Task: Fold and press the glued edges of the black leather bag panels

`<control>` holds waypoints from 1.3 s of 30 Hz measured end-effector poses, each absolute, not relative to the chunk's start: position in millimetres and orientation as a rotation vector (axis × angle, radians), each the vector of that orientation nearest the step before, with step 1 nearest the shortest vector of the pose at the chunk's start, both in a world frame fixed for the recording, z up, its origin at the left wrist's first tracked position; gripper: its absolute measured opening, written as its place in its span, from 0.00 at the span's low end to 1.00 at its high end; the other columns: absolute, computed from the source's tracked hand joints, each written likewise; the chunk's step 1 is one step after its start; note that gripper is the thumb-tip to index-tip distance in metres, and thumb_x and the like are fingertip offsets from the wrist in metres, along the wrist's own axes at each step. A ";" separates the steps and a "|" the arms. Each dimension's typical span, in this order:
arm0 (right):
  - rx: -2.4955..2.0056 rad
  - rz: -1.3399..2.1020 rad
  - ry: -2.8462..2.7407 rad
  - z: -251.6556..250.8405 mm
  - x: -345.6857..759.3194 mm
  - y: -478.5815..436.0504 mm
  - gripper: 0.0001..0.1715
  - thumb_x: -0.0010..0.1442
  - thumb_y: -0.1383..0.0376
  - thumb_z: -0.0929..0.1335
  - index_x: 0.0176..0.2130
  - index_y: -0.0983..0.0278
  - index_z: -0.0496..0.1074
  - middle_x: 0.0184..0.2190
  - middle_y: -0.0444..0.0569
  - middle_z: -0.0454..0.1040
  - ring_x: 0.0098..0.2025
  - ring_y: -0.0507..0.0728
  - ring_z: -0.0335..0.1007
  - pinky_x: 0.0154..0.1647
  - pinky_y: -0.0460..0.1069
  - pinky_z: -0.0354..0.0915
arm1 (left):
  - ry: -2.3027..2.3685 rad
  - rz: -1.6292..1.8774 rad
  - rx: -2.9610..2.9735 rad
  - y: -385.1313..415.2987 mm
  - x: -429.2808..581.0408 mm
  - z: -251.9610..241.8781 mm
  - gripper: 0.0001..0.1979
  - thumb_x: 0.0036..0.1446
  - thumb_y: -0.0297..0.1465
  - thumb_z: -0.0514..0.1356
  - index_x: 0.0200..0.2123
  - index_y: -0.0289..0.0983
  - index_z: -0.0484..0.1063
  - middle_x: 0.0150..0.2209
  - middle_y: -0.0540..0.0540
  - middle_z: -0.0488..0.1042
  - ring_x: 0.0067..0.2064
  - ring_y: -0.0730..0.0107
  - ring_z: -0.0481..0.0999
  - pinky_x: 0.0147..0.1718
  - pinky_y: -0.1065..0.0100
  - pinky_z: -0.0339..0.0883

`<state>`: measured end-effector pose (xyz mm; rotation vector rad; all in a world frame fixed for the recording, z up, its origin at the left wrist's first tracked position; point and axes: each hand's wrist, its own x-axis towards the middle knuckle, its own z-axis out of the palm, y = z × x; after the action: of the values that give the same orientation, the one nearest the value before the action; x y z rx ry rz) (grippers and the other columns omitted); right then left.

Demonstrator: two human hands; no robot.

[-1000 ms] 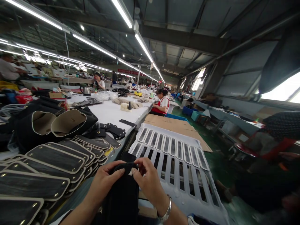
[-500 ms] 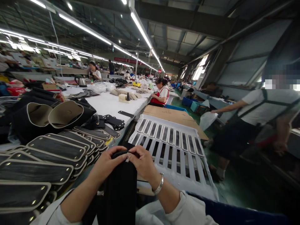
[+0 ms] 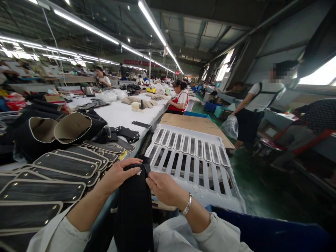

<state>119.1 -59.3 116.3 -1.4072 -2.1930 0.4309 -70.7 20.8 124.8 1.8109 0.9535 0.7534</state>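
A long black bag piece (image 3: 134,213) stands upright before me, its rounded top edge toward the table. My left hand (image 3: 119,175) is closed over its upper left edge, thumb on the near face beside a small white tag (image 3: 139,172). On the opposite side, my right hand (image 3: 165,187) pinches the edge just below the top; its wrist wears a silver bracelet. The lower part runs down into my lap, partly out of view. Left of my hands lie stacked dark panels (image 3: 65,164) with beige borders and brass-coloured studs.
A white slatted rack (image 3: 191,187) holds a row of dark panels at right, with a cardboard sheet (image 3: 189,122) behind. Black bags with beige lining (image 3: 73,127) sit on the white table (image 3: 118,115). A blue bin (image 3: 262,227) is beside me. Co-workers (image 3: 180,98) are nearby.
My right hand has slid from the top edge down to the right side of the bag piece. The top has turned slightly. The co-worker at right has moved farther away.
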 end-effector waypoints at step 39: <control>-1.319 0.534 -2.239 124.9 96.8 -60.0 0.26 0.64 0.51 0.58 0.24 0.66 0.66 0.17 0.39 0.57 0.21 0.46 0.49 0.24 0.44 0.45 | 1.232 0.875 1.937 -31.7 -77.2 144.8 0.16 0.47 0.42 0.61 0.36 0.38 0.77 0.34 0.49 0.79 0.39 0.61 0.75 0.40 0.67 0.65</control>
<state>96.8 -60.0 124.9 -1.3189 -2.2391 0.5339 -77.2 -31.7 144.8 1.9374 1.2324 0.8748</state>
